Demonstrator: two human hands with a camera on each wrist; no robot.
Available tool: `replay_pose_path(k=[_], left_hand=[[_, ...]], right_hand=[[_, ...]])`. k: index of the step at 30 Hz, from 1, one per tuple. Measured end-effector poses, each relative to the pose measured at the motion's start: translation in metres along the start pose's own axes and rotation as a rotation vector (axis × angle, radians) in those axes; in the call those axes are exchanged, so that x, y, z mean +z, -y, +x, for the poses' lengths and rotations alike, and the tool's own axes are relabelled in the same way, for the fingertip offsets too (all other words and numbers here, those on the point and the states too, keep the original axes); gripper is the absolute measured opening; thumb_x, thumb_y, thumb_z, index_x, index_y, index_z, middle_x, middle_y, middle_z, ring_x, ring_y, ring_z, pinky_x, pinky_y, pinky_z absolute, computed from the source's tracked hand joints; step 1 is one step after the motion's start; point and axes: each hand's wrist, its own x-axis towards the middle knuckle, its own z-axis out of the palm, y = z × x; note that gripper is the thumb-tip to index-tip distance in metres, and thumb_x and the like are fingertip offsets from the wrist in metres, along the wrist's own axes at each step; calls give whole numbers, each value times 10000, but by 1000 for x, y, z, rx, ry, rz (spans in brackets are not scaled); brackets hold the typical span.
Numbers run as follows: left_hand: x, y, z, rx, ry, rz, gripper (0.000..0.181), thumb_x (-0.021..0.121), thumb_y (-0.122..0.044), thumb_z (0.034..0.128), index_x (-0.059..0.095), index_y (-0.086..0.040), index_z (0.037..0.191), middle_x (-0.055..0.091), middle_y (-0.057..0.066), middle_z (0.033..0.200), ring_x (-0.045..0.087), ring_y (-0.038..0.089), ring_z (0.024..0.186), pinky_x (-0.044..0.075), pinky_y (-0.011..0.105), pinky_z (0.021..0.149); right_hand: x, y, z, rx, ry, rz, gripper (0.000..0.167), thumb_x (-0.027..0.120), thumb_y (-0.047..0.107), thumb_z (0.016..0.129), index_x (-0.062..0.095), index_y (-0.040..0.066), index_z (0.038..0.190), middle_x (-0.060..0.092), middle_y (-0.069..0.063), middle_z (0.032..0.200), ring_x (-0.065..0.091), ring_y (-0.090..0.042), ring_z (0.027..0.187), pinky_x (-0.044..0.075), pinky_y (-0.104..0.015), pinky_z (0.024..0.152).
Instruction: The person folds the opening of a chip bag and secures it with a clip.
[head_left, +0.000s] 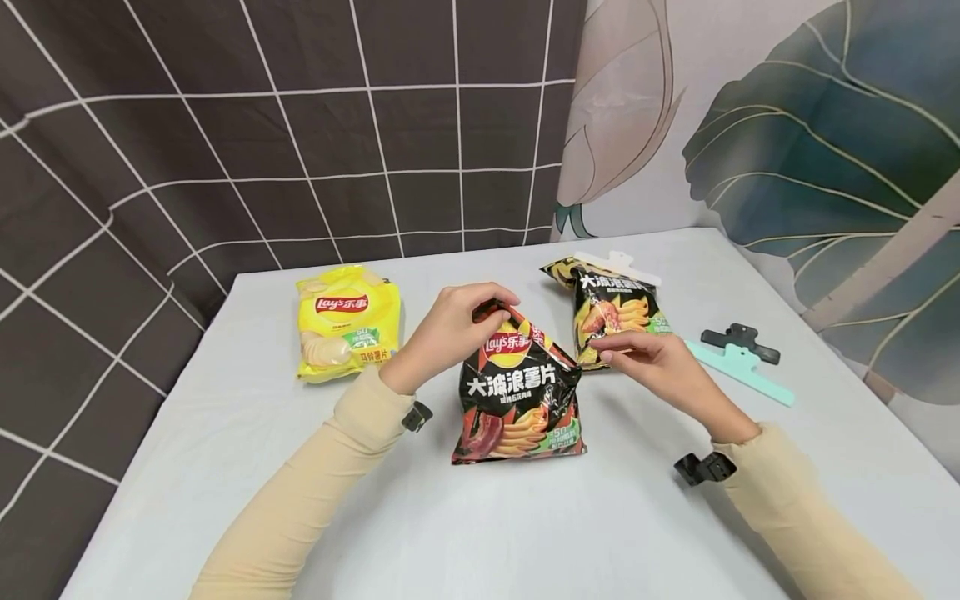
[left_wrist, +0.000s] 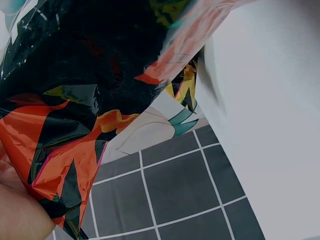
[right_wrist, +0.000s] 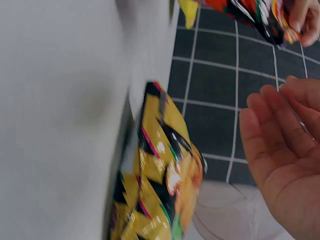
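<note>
A black and red chip bag (head_left: pixel 517 400) stands on the table, its top slanting down to the right. My left hand (head_left: pixel 453 329) pinches its upper left corner between thumb and fingers; the left wrist view has the bag (left_wrist: pixel 95 80) close up beside part of that hand (left_wrist: pixel 22 210). My right hand (head_left: pixel 660 367) is held right of this bag, fingers extended and slightly bent, in front of a second black bag (head_left: pixel 615 312). In the right wrist view the right hand (right_wrist: pixel 290 145) has its palm showing, apart from the second bag (right_wrist: pixel 160 185).
A yellow chip bag (head_left: pixel 348 325) lies at the left. A white clip (head_left: pixel 618 267) is at the second black bag's top. On the right lie a mint clip (head_left: pixel 738 367) and a black clip (head_left: pixel 741 340). A dark grid-patterned cloth (head_left: pixel 315 133) hangs behind the table.
</note>
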Motion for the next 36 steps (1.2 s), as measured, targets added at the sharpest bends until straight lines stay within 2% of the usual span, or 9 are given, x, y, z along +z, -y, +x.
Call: replay_pose_path(k=[6, 8, 11, 15, 16, 20, 27, 31, 36], left_hand=[[0, 0, 0, 1, -6, 12, 191, 625, -42, 907, 709, -65, 1077, 714, 60, 1082, 652, 152, 976, 539, 275, 839], [0, -1, 0, 0, -5, 13, 192, 625, -43, 907, 709, -65, 1078, 714, 60, 1083, 652, 153, 980, 538, 278, 846], [0, -1, 0, 2, -5, 19, 190, 627, -47, 908, 710, -67, 1078, 714, 58, 1084, 651, 152, 987, 535, 280, 856], [0, -1, 0, 9, -6, 25, 186, 625, -45, 908, 711, -66, 1072, 715, 59, 1080, 652, 153, 977, 534, 280, 851], [0, -1, 0, 11, -7, 25, 185, 624, -45, 908, 711, -65, 1071, 715, 59, 1079, 651, 153, 972, 534, 280, 847], [1, 0, -1, 11, -7, 21, 183, 625, -48, 910, 709, -66, 1072, 714, 60, 1079, 650, 147, 959, 536, 273, 833], [2, 2, -2, 18, 0, 24, 180, 621, -54, 918, 703, -69, 1077, 711, 60, 1076, 652, 132, 934, 541, 256, 813], [2, 3, -2, 24, -2, 21, 181, 621, -52, 916, 704, -70, 1077, 712, 71, 1079, 653, 134, 930, 541, 257, 806], [2, 2, -2, 14, -2, 20, 184, 619, -47, 915, 706, -76, 1075, 712, 73, 1083, 653, 136, 941, 542, 267, 815]], right_hand=[[-21, -5, 0, -10, -43, -148, 220, 648, 93, 911, 706, 15, 1108, 704, -184, 1073, 589, 132, 837, 513, -107, 706], [-28, -7, -1, 12, -62, -203, 225, 655, 111, 908, 706, 20, 1107, 703, -178, 1082, 565, 157, 828, 499, -87, 694], [-39, -10, -2, 77, -61, -253, 263, 643, 159, 924, 689, 27, 1147, 683, -192, 1129, 653, 3, 880, 515, -116, 707], [-51, -14, -3, 160, -55, -301, 327, 627, 222, 938, 659, 21, 1194, 656, -232, 1170, 675, -354, 964, 574, -316, 727], [-54, -16, -3, 168, -55, -314, 334, 622, 222, 942, 652, 13, 1200, 652, -246, 1164, 662, -395, 971, 573, -373, 735], [-63, -26, -2, 190, -53, -371, 364, 611, 231, 947, 631, -16, 1214, 656, -271, 1122, 640, -430, 980, 539, -505, 787], [-81, -43, -1, 297, 31, -455, 489, 561, 329, 967, 558, -42, 1286, 607, -316, 1181, 580, -452, 1057, 484, -566, 823], [-90, -55, 0, 350, 87, -495, 478, 569, 260, 960, 523, -65, 1307, 583, -344, 1195, 562, -481, 1070, 452, -606, 856], [-98, -66, 1, 397, 112, -550, 434, 562, 151, 944, 509, -81, 1307, 541, -369, 1215, 523, -493, 1087, 402, -638, 898]])
